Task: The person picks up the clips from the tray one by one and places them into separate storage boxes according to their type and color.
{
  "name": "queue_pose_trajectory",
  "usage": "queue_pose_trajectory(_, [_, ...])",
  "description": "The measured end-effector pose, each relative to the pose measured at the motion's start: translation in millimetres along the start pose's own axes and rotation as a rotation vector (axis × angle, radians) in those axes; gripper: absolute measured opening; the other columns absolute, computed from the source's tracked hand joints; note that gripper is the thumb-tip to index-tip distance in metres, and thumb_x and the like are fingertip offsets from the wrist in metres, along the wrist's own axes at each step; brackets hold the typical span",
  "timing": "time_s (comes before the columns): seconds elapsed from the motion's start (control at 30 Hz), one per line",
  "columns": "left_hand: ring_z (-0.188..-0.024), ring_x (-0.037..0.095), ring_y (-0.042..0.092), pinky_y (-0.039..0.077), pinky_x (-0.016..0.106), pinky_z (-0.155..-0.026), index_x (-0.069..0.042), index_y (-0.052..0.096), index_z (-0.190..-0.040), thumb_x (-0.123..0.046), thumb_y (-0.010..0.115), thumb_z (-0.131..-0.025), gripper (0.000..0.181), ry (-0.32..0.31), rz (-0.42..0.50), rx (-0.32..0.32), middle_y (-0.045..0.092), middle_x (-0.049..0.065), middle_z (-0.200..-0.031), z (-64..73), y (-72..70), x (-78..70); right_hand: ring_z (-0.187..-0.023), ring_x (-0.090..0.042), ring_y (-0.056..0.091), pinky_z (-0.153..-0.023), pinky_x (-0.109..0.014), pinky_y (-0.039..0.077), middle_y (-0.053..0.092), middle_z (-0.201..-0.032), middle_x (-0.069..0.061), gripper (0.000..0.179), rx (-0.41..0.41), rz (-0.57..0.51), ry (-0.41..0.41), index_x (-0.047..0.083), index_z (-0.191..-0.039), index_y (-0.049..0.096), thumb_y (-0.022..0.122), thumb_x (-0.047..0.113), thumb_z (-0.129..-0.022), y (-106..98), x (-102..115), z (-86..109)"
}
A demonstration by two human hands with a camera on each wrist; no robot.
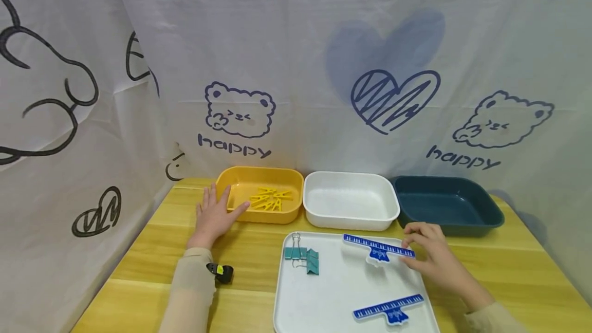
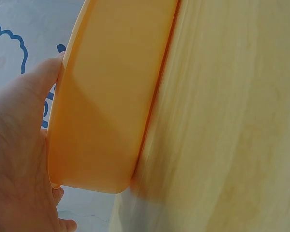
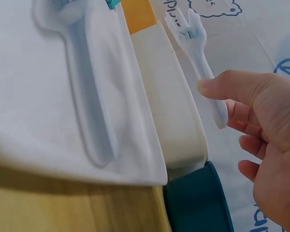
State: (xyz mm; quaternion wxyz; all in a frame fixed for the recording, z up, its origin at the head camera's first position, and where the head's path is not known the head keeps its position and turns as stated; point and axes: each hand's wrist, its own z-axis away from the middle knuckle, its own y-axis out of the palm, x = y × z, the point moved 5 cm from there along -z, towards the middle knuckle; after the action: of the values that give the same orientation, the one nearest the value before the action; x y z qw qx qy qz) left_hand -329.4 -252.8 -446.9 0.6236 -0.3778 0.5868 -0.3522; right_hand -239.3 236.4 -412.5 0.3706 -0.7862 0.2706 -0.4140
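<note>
My right hand (image 1: 432, 253) pinches the right end of a blue long clip with a piano-key print (image 1: 379, 247), thumb against fingers, over the white tray (image 1: 333, 292). In the right wrist view the pale back of this clip (image 3: 199, 53) shows. A second blue piano-key clip (image 1: 388, 308) lies on the tray's near right part. Two teal binder clips (image 1: 312, 262) lie at its far left. My left hand (image 1: 215, 220) rests with spread fingers on the left end of the yellow bin (image 1: 296, 215), thumb along the front rim. Inside this bin are several small yellow clothespins (image 1: 273, 200).
A white bin (image 1: 351, 220) and a dark teal bin (image 1: 448, 227) stand in the row right of the yellow one, behind the tray. A printed cloth (image 1: 296, 66) hangs behind the wooden table (image 1: 134, 271). A black strap with a small device (image 1: 222, 272) is at my left wrist.
</note>
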Motion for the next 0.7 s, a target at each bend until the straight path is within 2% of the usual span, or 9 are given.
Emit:
queue_pose_trajectory(0.27, [-0.149,0.045,-0.011,-0.001,0.07,-0.115,-0.013,0.016,-0.157,-0.078,0.038,-0.087,0.098,0.0,0.019,-0.009,-0.015,0.021,-0.162,2.2,-1.4,-1.7,-0.106,-0.022,0.035,-0.085,-0.043,0.03,0.058,-0.109,-0.01,0.027,-0.044,-0.023,-0.029,0.018,-0.08,0.063,0.085,0.007,-0.07,2,2,-17.4])
queue_pose_trajectory(0.7, [-0.15,0.045,-0.012,-0.001,0.07,-0.115,-0.014,0.016,-0.157,-0.079,0.037,-0.086,0.099,0.002,0.011,-0.013,-0.013,0.021,-0.163,1.0,-0.1,0.3,-0.109,-0.03,0.036,-0.089,-0.049,0.033,0.056,-0.11,-0.01,0.021,-0.026,-0.021,0.044,0.011,-0.081,0.063,0.083,0.008,-0.074,13,-4,-52.6])
